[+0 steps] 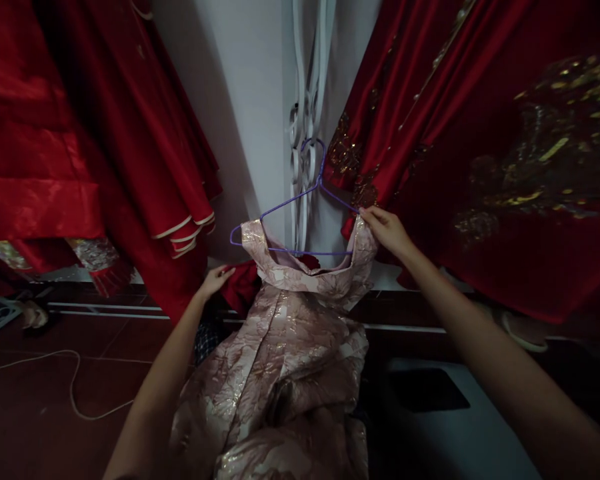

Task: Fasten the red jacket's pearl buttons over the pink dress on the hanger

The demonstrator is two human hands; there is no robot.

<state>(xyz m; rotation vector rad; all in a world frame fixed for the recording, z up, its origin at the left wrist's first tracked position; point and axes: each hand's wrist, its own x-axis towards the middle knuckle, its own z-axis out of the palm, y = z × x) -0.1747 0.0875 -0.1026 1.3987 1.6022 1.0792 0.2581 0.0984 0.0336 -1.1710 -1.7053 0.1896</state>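
Note:
A pale pink brocade dress [300, 320] with a gold sheen is on a thin purple hanger [293, 197], its wide shoulder straps over the two ends. My right hand [387, 230] pinches the right strap at the hanger's end. Lower on the left, my left hand [215, 281] has thumb and fingers closed at the edge of a dark red cloth [243, 287], partly hidden behind the dress. The hanger's hook stands up in front of white scrolled metalwork [307, 100]; I cannot tell if it hangs on anything. The skirt drapes down toward me.
Red garments [150, 133] hang at left, and a red gown [480, 167] with gold sequins at right. Below runs a white rail [110, 310]. A cable [75, 380] lies on the floor, shoes [33, 315] at far left, and a pale box-like object [460, 420] at lower right.

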